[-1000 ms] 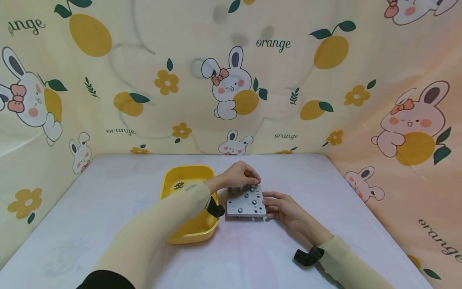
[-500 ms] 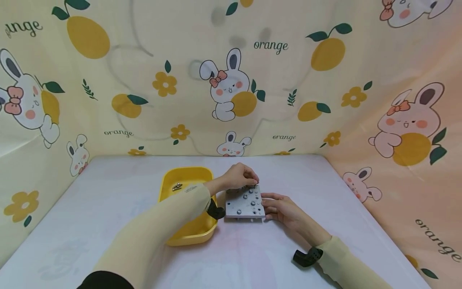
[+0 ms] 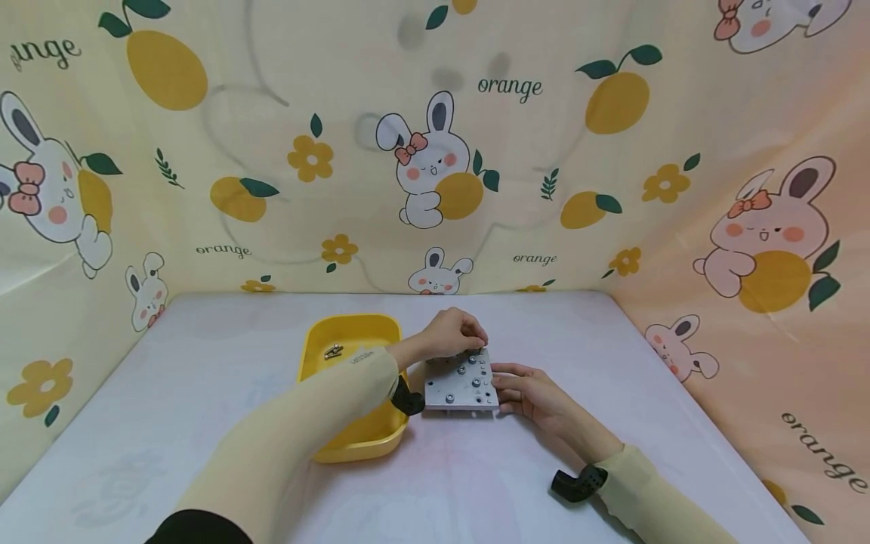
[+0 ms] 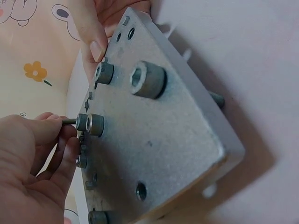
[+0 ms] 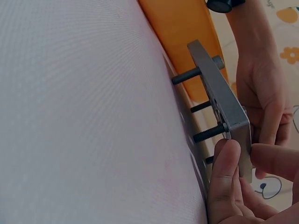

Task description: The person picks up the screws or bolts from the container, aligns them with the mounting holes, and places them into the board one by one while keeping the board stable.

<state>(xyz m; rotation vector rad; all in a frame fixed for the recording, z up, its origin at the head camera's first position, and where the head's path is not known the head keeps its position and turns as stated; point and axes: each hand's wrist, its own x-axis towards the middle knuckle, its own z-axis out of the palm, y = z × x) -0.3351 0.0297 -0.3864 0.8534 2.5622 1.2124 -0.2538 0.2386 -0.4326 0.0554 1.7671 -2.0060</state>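
A grey metal plate stands raised on screws whose threaded shanks stick out underneath, as the right wrist view shows. Several socket-head screws sit in its top face, beside some open holes. Over the plate's far right corner, my left hand pinches a thin metal rod between thumb and fingers. The rod's end meets the head of a socket-head screw; the fingers hide the rest. My right hand grips the plate's right edge, with digits on its upper and lower sides.
Left of the plate is a yellow tray, partly covered by the left sleeve. A few small metal parts lie inside it. The white tabletop ends at a printed cloth backdrop.
The head view has shifted slightly since the first frame. Both hands keep their places at the plate, with hardly any visible movement.
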